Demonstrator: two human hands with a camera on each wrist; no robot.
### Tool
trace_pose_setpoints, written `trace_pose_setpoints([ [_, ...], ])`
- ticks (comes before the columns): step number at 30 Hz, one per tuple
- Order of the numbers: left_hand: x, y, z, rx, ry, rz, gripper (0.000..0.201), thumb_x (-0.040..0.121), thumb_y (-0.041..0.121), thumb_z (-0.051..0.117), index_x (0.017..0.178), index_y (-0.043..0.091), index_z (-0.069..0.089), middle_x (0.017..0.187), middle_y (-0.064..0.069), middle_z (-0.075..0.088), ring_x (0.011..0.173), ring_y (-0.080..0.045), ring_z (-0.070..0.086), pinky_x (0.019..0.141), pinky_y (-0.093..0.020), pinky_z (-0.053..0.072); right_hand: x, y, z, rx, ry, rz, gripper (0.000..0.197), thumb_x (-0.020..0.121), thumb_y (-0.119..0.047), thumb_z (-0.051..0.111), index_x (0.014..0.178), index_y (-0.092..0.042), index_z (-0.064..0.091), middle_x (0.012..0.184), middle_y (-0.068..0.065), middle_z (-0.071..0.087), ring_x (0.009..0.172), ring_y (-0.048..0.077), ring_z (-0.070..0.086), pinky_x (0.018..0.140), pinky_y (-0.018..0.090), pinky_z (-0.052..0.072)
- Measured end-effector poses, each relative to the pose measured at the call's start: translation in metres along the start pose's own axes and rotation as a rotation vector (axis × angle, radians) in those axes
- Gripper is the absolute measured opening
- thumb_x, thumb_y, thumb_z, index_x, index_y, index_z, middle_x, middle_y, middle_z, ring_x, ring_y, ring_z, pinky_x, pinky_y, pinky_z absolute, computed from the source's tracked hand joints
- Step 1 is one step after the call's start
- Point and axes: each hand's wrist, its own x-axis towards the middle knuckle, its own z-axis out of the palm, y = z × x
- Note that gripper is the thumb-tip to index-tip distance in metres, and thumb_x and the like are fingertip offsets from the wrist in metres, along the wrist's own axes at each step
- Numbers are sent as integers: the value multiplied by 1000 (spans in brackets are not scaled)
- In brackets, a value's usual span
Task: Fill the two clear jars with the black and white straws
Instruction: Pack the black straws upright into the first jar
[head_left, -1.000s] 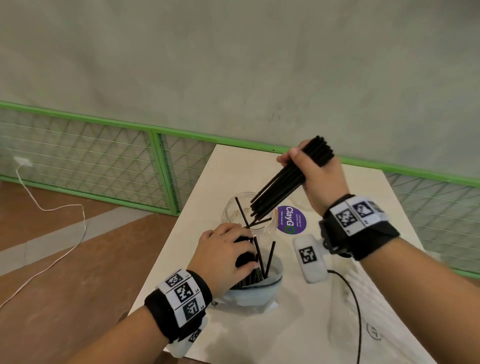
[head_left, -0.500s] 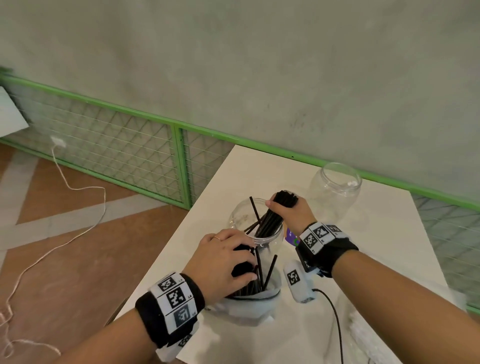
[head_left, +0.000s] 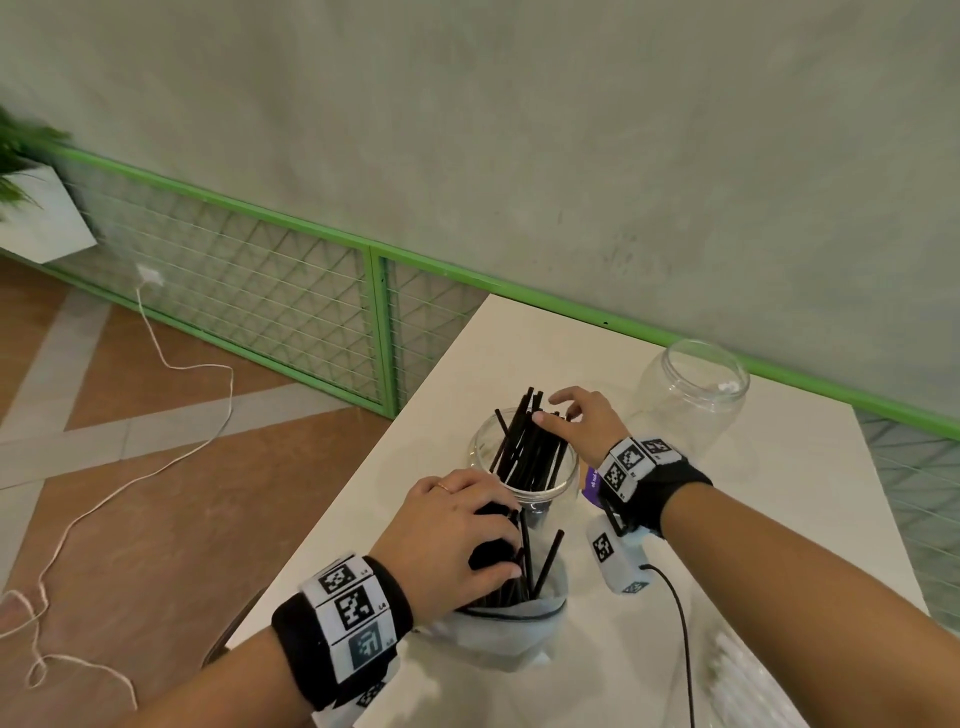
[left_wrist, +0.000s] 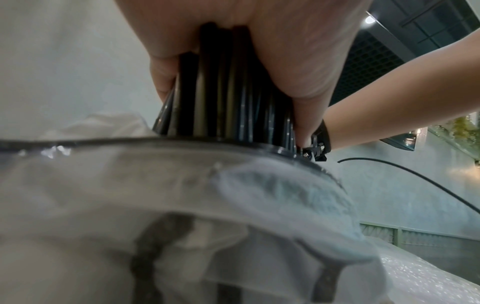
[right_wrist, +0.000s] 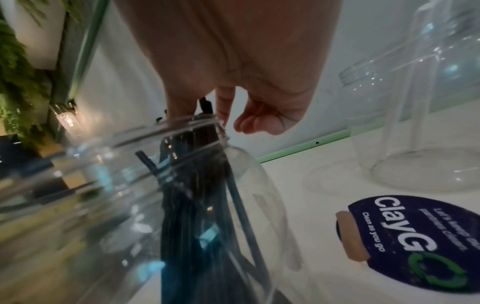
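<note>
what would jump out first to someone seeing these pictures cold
The near clear jar, mid-table, bristles with black straws, the right hand open over their tops. Nearer the camera, the left hand grips another black bundle standing in a white bag. A second clear jar stands at the back right.

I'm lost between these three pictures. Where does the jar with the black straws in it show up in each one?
Head: the jar stands mid-table, under the right hand.
Left wrist: not in it; only gripped black straws and a bag.
Right wrist: the jar fills the lower left.
Shared landmark: the purple sticker beside it.
</note>
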Motion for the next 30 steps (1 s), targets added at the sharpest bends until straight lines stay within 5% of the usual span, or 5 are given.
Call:
trace_pose_setpoints([
  [10,0,-2,2,-23,26,2,24,78,60,53,90,41,61,120,25,51,122,-3,38,87,-37,39,-39,-17,-25,288,188,-50,31,91,-43,55,111,-20,59,100,3,54,84,15,53,67,15,42],
  [15,1,-3,2,-38,58,6,23,77,58,54,89,40,62,116,24,53,118,-4,41,86,-38,40,-114,-14,-23,490,-19,-30,19,87,-38,58,100,-26,63,93,-1,65,86,15,61,74,24,49],
  [21,3,-5,1,-20,33,26,25,77,58,51,90,40,63,115,23,55,118,-9,45,85,-40,42,-169,-5,20,641,-217,-17,67,69,-7,52,131,-30,38,133,-4,52,126,8,47,107,26,37],
  [25,1,-4,-1,-9,14,43,25,77,57,52,91,39,64,115,22,54,117,-8,45,84,-39,43,-180,-13,41,626,-184,-36,85,75,-10,60,143,-33,15,143,-12,39,133,-5,36,103,8,31],
  [30,0,0,-7,-8,-17,42,28,76,57,50,97,40,59,115,23,53,116,-6,44,86,-37,41,-186,-21,59,535,-97,-101,92,77,-1,69,142,-37,17,135,-15,48,125,-5,44,100,12,37],
])
